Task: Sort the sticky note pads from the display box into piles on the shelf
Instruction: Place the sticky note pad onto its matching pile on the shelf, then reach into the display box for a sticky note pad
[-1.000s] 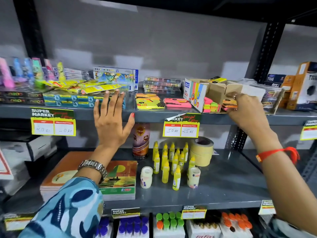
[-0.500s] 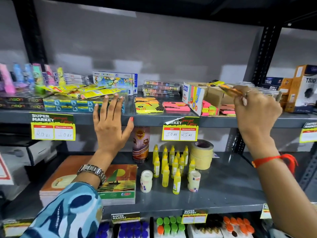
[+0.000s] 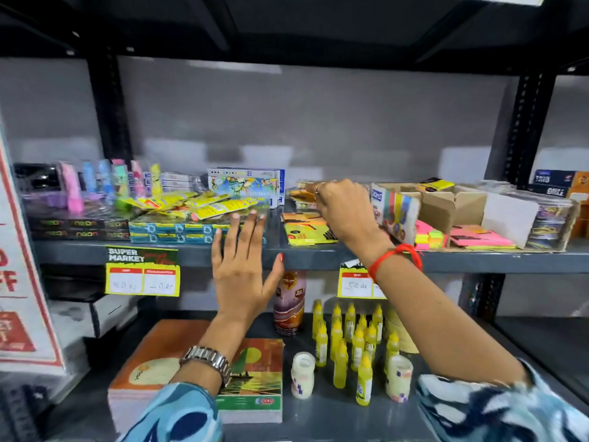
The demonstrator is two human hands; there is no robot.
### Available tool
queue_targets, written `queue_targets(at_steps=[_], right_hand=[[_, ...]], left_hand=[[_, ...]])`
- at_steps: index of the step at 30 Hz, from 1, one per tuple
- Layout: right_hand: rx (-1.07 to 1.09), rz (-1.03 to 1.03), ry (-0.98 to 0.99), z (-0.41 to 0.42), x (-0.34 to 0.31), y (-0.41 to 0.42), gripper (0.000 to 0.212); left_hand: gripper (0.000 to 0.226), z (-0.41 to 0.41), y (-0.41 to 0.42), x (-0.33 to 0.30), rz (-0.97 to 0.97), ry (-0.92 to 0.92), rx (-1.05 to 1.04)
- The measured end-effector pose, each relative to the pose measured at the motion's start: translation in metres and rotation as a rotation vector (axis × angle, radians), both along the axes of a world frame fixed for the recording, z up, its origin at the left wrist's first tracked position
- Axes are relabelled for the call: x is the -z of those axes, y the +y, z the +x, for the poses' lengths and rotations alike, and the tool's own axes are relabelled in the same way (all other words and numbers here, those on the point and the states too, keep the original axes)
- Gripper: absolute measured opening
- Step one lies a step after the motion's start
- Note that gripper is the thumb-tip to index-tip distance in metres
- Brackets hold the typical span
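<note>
Up on grey shelf [image 3: 318, 255], your right hand [image 3: 342, 210] sits fingers pinched on orange sticky note pad [image 3: 301, 195], right above yellow-orange pile [image 3: 307, 229]. Display box [image 3: 452, 207] at 3 o'clock from that hand, pink pads [image 3: 478, 239] lying inside it. Your left hand [image 3: 243, 272] spread flat and empty, fingertips [image 3: 253, 213] against shelf edge at 8 o'clock from right hand.

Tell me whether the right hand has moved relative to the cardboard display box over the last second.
Yes. The right hand went from the display box leftward to the sticky note piles left of it, fingers pinching an orange pad.
</note>
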State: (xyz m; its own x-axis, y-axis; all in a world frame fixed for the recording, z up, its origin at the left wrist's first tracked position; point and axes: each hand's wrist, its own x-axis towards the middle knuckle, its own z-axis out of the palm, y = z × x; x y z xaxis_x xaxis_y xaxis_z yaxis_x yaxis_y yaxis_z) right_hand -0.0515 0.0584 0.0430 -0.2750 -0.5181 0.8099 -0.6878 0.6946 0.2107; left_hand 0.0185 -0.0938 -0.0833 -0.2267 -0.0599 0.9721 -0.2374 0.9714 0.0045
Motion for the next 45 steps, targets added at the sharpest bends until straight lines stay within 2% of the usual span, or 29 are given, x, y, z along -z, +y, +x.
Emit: queue_targets(at_steps=[2, 7, 14, 20, 23, 27, 29, 32, 37, 40, 45], right_hand=[[0.008, 0.072, -0.087, -0.01, 0.0, -0.012, 0.021], [0.041, 0.174, -0.147, -0.028, 0.005, -0.032, 0.023], [-0.008, 0.259, -0.438, -0.035, 0.007, -0.03, 0.033], [-0.061, 0.029, -0.299, -0.014, 0.003, 0.003, 0.029], [-0.102, -0.094, -0.254, -0.001, 0.002, 0.035, 0.036], [-0.214, -0.473, -0.142, 0.018, 0.009, 0.089, 0.032], [-0.17, -0.596, -0.134, 0.017, 0.015, 0.11, 0.029], [-0.037, -0.658, -0.183, 0.006, 0.02, 0.139, 0.029], [0.221, -0.533, -0.34, -0.018, 0.033, 0.168, 0.026], [0.346, -0.494, -0.446, -0.025, 0.037, 0.176, 0.033], [0.398, -0.419, -0.529, -0.026, 0.033, 0.18, 0.049]], left_hand=[[0.062, -0.001, -0.001, 0.0, -0.008, 0.001, -0.003], [0.061, -0.003, -0.001, 0.001, -0.014, 0.012, -0.005], [0.06, -0.004, -0.002, 0.002, -0.03, 0.018, 0.008], [0.061, -0.005, 0.0, 0.002, -0.04, 0.032, 0.001], [0.061, -0.005, 0.0, 0.003, -0.044, 0.045, 0.006], [0.06, -0.006, 0.001, 0.003, -0.049, 0.065, 0.017], [0.06, -0.006, 0.001, 0.003, -0.049, 0.068, 0.016], [0.061, -0.005, 0.001, 0.003, -0.039, 0.054, 0.009], [0.061, -0.004, 0.002, 0.002, -0.025, 0.049, 0.001], [0.061, -0.003, 0.002, 0.001, -0.021, 0.049, -0.001], [0.06, -0.003, 0.003, 0.0, -0.013, 0.056, 0.006]])
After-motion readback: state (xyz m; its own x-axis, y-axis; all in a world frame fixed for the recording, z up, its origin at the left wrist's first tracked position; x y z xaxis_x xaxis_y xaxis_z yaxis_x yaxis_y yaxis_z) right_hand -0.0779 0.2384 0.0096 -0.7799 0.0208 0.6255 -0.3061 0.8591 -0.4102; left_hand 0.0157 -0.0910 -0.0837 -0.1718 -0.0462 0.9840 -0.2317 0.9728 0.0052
